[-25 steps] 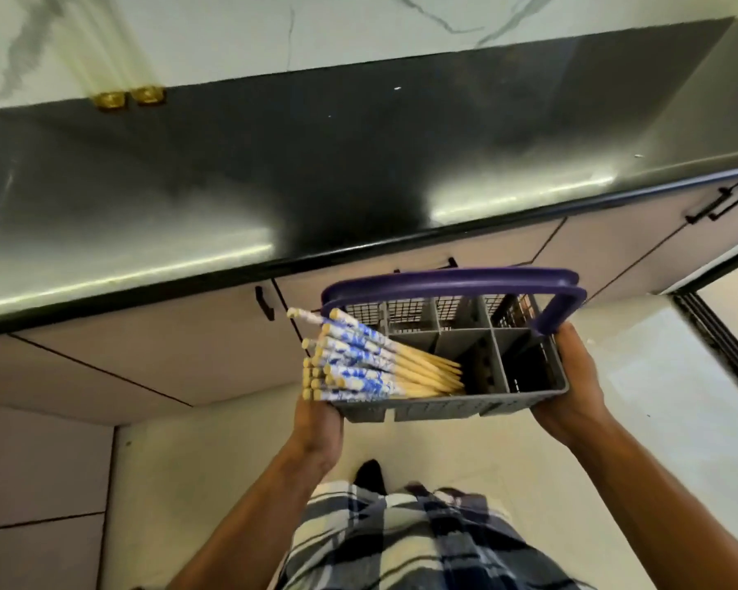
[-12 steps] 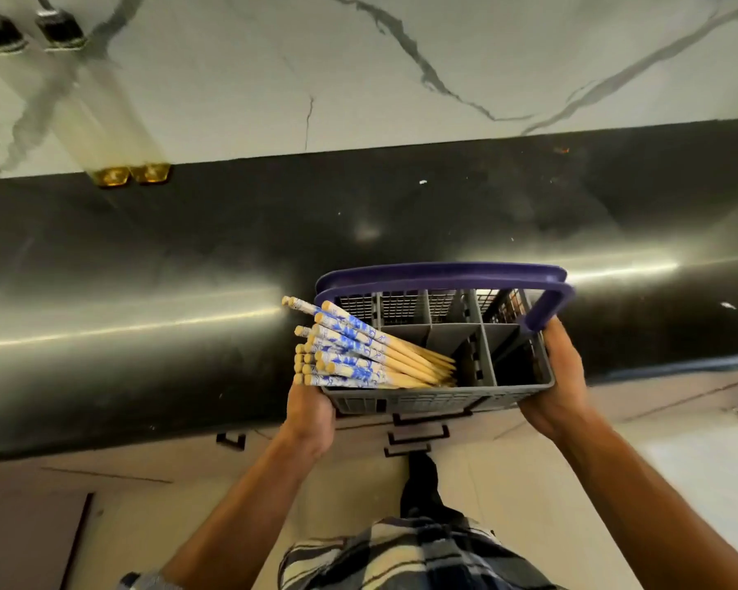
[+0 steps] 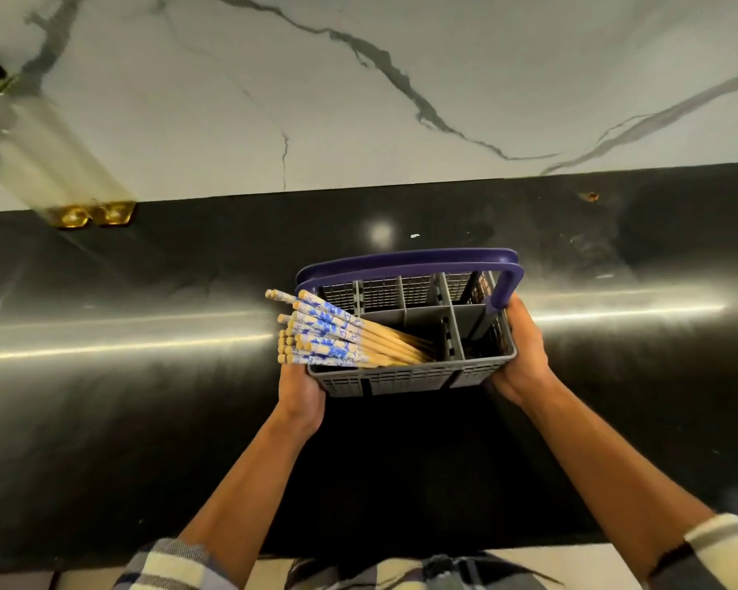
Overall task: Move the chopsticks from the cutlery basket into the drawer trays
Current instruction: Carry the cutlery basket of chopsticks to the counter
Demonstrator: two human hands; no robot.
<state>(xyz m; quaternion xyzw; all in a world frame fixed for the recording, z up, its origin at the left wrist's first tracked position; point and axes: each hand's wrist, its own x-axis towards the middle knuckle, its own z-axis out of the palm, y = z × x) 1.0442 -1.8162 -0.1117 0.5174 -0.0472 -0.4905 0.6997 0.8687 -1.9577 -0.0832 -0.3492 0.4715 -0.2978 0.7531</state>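
Chopsticks [image 3: 337, 334], a bundle with blue-and-white patterned tops and plain wooden shafts, all sit in the left compartment of the grey cutlery basket [image 3: 405, 381], leaning so their tops stick out past its left edge. None has been taken out, and no drawer or tray shows in this view, so I judge the task barely begun: the whole transfer is left, and the drawer has to be reached first. The left hand [image 3: 301, 391] holds the basket at its near left corner, just under the chopstick tops; its fingers go beneath the basket and are hidden, so how tightly they curl I cannot tell, though the hand is clearly bearing the load. The right hand [image 3: 522, 355] grips the right end wall, thumb up by the foot of the purple handle [image 3: 410, 261] and fingers wrapped round the far side. Between the two hands the basket is carried level over the black countertop [image 3: 146, 376], whether touching it or just above I cannot tell. The other compartments look empty as far as can be seen. Beyond the counter rises a white marble-veined wall [image 3: 401, 78], and at the far left two gold-coloured fittings [image 3: 97, 214] stand on the counter's back edge. Plaid sleeves [image 3: 716, 551] frame the near edge.
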